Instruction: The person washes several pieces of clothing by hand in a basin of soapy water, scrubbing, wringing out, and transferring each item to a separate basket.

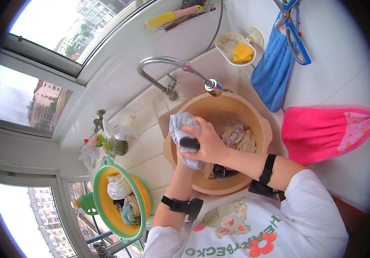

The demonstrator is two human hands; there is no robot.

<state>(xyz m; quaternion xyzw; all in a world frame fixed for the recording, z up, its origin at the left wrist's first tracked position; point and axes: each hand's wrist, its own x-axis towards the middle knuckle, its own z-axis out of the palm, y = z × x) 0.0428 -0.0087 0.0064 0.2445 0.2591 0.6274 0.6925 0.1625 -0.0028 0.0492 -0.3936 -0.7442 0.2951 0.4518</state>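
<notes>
Above the tan basin, my right hand (207,142) grips a bunched light grey cloth (179,121), its fingers curled over the near side. A black oval piece (189,144) shows at those fingers; whether it belongs to the cloth or is separate, I cannot tell. My left hand (181,161) supports the same cloth from below, and its fingers are mostly hidden behind it. Inside the large tan basin (262,129) lie wet clothes (241,139) in pale, patterned and dark colours, with cloudy water around them.
A chrome faucet (161,60) arches over the basin's far rim. To the left, a green-rimmed yellow basin (147,198) holds more clothes, near bottles (124,133). On the right wall hang a soap dish (223,45), blue towel (273,64), pink towel (309,133) and scissors (297,43).
</notes>
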